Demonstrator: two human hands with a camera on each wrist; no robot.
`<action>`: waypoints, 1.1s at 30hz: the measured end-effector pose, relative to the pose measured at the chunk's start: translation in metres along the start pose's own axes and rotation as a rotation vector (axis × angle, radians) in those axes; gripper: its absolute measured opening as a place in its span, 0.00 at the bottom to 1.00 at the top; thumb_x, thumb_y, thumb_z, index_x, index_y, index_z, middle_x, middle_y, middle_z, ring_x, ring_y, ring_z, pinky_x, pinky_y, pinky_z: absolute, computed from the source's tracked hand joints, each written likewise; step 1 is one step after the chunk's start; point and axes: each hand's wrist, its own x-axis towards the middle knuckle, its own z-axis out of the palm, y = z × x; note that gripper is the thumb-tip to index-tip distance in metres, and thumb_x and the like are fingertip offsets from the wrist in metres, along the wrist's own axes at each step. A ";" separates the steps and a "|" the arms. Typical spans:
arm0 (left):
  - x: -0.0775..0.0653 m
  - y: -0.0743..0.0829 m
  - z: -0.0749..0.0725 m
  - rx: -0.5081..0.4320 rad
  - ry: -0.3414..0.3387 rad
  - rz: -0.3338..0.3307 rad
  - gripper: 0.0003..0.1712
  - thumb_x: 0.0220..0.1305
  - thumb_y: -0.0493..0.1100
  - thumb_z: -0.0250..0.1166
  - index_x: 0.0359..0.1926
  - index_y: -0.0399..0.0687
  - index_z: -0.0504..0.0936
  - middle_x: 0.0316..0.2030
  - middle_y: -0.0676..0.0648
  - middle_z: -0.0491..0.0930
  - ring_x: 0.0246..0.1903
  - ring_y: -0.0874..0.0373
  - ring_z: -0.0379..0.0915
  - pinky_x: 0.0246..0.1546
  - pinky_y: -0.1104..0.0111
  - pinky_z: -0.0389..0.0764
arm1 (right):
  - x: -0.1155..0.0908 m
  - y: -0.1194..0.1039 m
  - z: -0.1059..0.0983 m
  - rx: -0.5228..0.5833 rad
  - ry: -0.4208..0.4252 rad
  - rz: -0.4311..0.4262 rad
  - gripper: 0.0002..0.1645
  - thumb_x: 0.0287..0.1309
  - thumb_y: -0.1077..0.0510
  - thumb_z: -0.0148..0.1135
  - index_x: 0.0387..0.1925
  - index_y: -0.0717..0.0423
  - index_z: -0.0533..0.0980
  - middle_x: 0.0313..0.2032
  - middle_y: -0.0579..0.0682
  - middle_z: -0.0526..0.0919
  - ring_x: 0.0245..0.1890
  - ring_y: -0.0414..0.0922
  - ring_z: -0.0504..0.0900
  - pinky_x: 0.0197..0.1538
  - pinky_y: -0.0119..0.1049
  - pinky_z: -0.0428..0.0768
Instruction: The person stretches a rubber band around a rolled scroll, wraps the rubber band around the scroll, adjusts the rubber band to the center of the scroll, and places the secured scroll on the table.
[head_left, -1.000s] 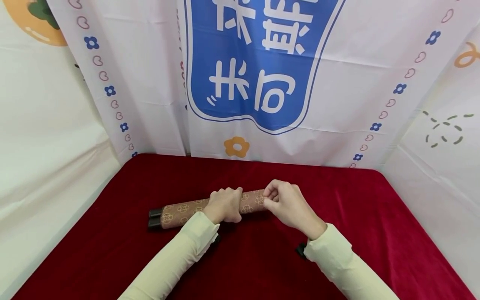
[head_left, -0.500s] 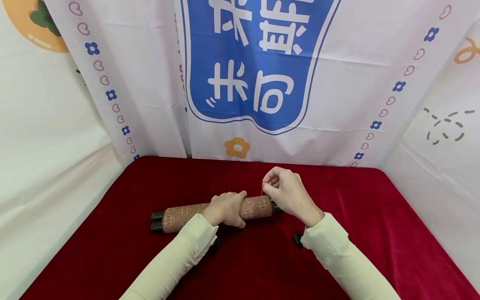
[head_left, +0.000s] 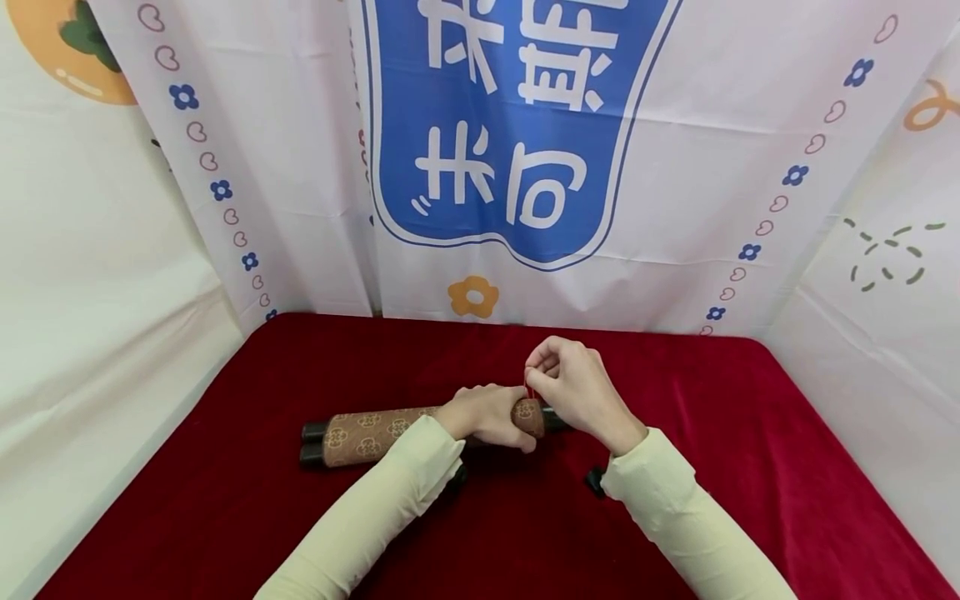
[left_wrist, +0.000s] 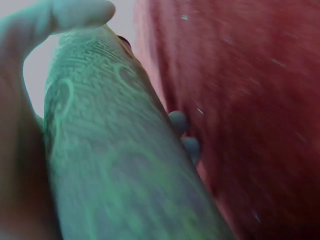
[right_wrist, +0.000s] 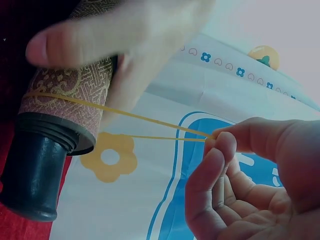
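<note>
A rolled scroll [head_left: 367, 437], covered in brown cloth with a gold pattern, lies across the table. My left hand [head_left: 487, 414] grips it near its right end; the left wrist view shows fingertips [left_wrist: 178, 122] curled round the far side of the roll [left_wrist: 120, 150]. A thin yellow rubber band [right_wrist: 150, 120] loops round the scroll close to its black knob [right_wrist: 35, 170]. Between thumb and finger, my right hand [head_left: 577, 392] pinches the band and stretches it away from the roll. Two black knobs [head_left: 313, 433] stick out at the scroll's left end.
Dark red velvet cloth [head_left: 510, 525] covers the table. Behind it hangs a white printed curtain [head_left: 315, 208] with a blue panel [head_left: 495, 225], and white fabric walls close off both sides. A small black piece [head_left: 595, 481] shows beside the right cuff.
My right hand, at the scroll's right end a second ago, has lifted and pulled the rubber band out. My left hand has slid right along the roll towards that end.
</note>
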 end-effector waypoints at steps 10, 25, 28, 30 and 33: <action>0.020 0.001 -0.006 -0.065 -0.036 0.038 0.36 0.51 0.53 0.78 0.61 0.61 0.76 0.49 0.52 0.85 0.46 0.55 0.80 0.55 0.54 0.79 | -0.004 -0.001 -0.004 -0.039 -0.019 -0.023 0.02 0.69 0.62 0.64 0.40 0.56 0.82 0.36 0.50 0.89 0.35 0.41 0.87 0.42 0.37 0.85; 0.026 -0.005 -0.018 0.044 0.171 -0.024 0.32 0.54 0.44 0.68 0.63 0.47 0.78 0.39 0.48 0.84 0.36 0.50 0.77 0.42 0.55 0.78 | -0.049 -0.001 0.003 -0.195 -0.127 -0.054 0.04 0.70 0.64 0.62 0.37 0.54 0.79 0.21 0.42 0.77 0.19 0.36 0.71 0.27 0.30 0.74; 0.027 -0.006 -0.020 0.044 0.185 -0.018 0.34 0.53 0.44 0.68 0.64 0.47 0.77 0.38 0.48 0.83 0.35 0.49 0.78 0.40 0.55 0.78 | -0.062 0.000 0.006 -0.256 -0.113 -0.145 0.08 0.65 0.65 0.64 0.30 0.52 0.77 0.19 0.39 0.74 0.22 0.35 0.70 0.30 0.29 0.74; 0.027 -0.006 -0.021 0.043 0.191 -0.020 0.37 0.52 0.44 0.69 0.66 0.49 0.76 0.37 0.48 0.82 0.35 0.50 0.78 0.40 0.56 0.78 | -0.071 0.002 0.008 -0.324 -0.082 -0.252 0.12 0.61 0.65 0.67 0.25 0.50 0.76 0.19 0.38 0.73 0.26 0.35 0.71 0.32 0.30 0.74; 0.027 -0.006 -0.023 0.045 0.191 -0.025 0.40 0.50 0.46 0.71 0.67 0.52 0.75 0.38 0.48 0.82 0.36 0.50 0.78 0.39 0.56 0.78 | -0.082 0.005 0.010 -0.441 -0.052 -0.424 0.16 0.56 0.64 0.71 0.21 0.47 0.73 0.20 0.37 0.72 0.29 0.36 0.71 0.37 0.32 0.75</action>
